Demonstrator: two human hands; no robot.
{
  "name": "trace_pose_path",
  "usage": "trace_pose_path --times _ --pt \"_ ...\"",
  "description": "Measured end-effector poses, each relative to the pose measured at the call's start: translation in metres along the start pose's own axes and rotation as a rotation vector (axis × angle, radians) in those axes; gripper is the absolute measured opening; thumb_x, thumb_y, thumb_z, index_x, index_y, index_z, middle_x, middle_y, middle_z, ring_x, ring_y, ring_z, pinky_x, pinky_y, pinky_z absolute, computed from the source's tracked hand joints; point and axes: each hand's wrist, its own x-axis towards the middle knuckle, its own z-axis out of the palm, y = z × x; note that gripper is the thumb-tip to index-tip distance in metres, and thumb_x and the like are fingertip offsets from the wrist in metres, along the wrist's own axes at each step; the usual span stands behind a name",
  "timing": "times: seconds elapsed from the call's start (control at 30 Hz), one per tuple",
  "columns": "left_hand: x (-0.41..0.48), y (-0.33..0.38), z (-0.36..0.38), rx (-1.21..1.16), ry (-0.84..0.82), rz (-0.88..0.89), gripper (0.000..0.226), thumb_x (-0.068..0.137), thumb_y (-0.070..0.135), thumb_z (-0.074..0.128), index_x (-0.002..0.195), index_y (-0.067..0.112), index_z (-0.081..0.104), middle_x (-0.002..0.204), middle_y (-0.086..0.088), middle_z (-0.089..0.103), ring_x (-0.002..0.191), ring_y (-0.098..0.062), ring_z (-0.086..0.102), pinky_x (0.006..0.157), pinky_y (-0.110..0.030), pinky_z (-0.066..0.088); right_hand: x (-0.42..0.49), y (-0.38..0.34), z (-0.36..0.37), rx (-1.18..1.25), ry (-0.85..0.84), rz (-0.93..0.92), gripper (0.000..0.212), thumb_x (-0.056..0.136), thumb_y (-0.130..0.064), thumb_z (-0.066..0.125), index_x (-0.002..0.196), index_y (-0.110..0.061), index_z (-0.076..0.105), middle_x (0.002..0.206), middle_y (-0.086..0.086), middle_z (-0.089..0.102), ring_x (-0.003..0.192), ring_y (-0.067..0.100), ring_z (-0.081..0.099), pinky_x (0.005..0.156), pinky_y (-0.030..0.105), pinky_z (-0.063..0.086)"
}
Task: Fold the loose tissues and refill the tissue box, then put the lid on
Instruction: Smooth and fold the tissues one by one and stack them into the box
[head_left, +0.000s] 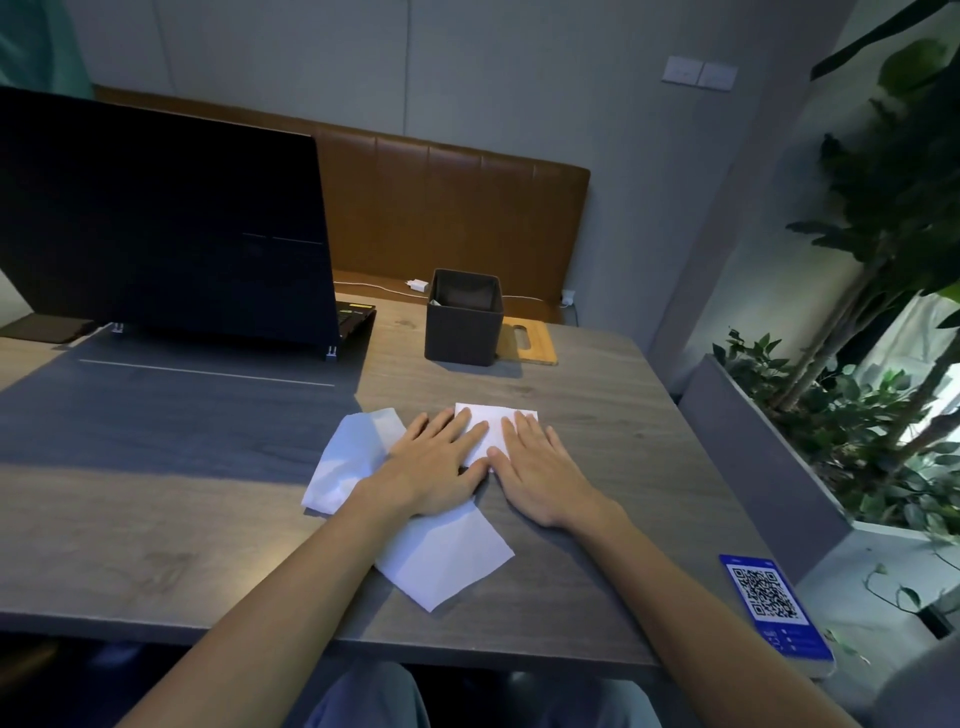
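A black laptop (166, 218) is standing open on the table (156, 519), far left. A blue QR-code card (774, 608) is lying at the right edge — plants (893, 197) are rising beyond.

The small folded white tissue (493, 415) is largely hidden beneath the left hand (436, 467) and right hand (540, 478). The dark square tissue box (462, 332) hides part of the flat bamboo lid (531, 347).
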Motion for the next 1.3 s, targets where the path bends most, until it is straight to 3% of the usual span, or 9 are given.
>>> trace_pose_path --times 0.27,0.4,0.53,0.67,0.77,0.9,0.97,1.1,1.3 --pt "0.012 -0.002 -0.008 -0.089 0.077 0.022 0.056 0.108 0.044 0.017 0.161 0.033 0.002 0.169 0.010 -0.005 0.155 -0.021 -0.011 0.124 -0.047 0.003 -0.004 0.006 0.006 -0.033 0.025 0.085 0.071 0.106 -0.049 0.014 0.159 -0.005 0.004 0.168 0.015 0.000 0.155 0.027 -0.001 0.126 0.045 0.001" --pt "0.024 0.004 -0.007 -0.009 -0.042 -0.009 0.056 0.107 0.045 0.017 0.161 0.032 0.008 0.170 0.006 0.001 0.155 -0.025 -0.008 0.123 -0.055 -0.002 -0.006 0.004 0.005 -0.021 0.018 0.094 0.070 0.106 -0.049 0.014 0.160 -0.006 0.002 0.168 0.016 -0.002 0.155 0.027 -0.003 0.126 0.044 0.000" --pt "0.021 -0.005 -0.009 -0.038 -0.064 -0.102 0.067 0.104 0.058 0.018 0.162 0.027 0.004 0.170 0.006 -0.003 0.155 -0.023 -0.008 0.124 -0.049 -0.004 -0.007 0.002 0.005 -0.006 0.023 0.152 0.071 0.106 -0.049 0.016 0.159 -0.004 0.001 0.166 0.024 -0.003 0.154 0.034 -0.004 0.126 0.044 -0.001" --pt "0.014 -0.009 -0.009 -0.039 -0.040 -0.115 0.073 0.102 0.062 0.019 0.162 0.023 0.004 0.170 0.004 -0.002 0.155 -0.023 -0.007 0.124 -0.047 -0.004 -0.007 0.003 0.004 0.104 0.112 0.200 0.067 0.106 -0.044 0.024 0.157 -0.002 0.018 0.164 0.022 0.017 0.152 0.035 0.014 0.125 0.044 0.013" --pt "0.014 -0.004 -0.007 -0.022 -0.009 -0.131 0.073 0.102 0.061 0.020 0.162 0.021 0.006 0.170 0.002 0.001 0.155 -0.025 -0.005 0.124 -0.050 -0.003 -0.005 0.004 -0.006 0.230 0.310 0.222 0.048 0.098 -0.038 0.041 0.133 -0.007 0.049 0.131 0.013 0.057 0.124 0.033 0.051 0.103 0.042 0.043" --pt "0.014 -0.002 -0.007 -0.024 0.016 -0.133 0.073 0.102 0.060 0.022 0.161 0.020 0.008 0.170 0.001 0.004 0.155 -0.026 -0.002 0.124 -0.050 -0.001 0.010 -0.003 -0.034 0.462 0.292 0.380 0.033 0.094 -0.029 0.056 0.119 -0.007 0.053 0.123 0.017 0.061 0.102 0.029 0.058 0.076 0.034 0.050" --pt "0.015 -0.003 -0.005 -0.031 0.025 -0.133 0.073 0.102 0.060 0.022 0.161 0.020 0.009 0.170 0.001 0.005 0.155 -0.026 -0.001 0.124 -0.050 0.000 0.019 -0.006 -0.045 0.532 0.245 0.413 0.036 0.093 -0.029 0.058 0.118 -0.005 0.052 0.123 0.017 0.059 0.094 0.026 0.054 0.061 0.028 0.043" --pt "0.016 -0.006 -0.002 -0.050 0.048 -0.127 0.073 0.101 0.060 0.024 0.161 0.019 0.012 0.169 0.000 0.008 0.155 -0.026 0.001 0.124 -0.050 0.000 0.030 -0.007 -0.055 0.598 0.151 0.472 0.046 0.092 -0.027 0.062 0.132 -0.011 0.048 0.132 0.012 0.056 0.107 0.026 0.054 0.078 0.033 0.047" --pt "0.019 -0.009 0.001 -0.063 0.079 -0.112 0.073 0.100 0.061 0.028 0.160 0.022 0.016 0.168 -0.001 0.014 0.154 -0.027 0.006 0.124 -0.052 0.003 0.031 -0.002 -0.044 0.596 0.254 0.444 0.037 0.094 -0.014 0.060 0.129 -0.016 0.051 0.127 0.008 0.060 0.102 0.021 0.056 0.074 0.031 0.048"
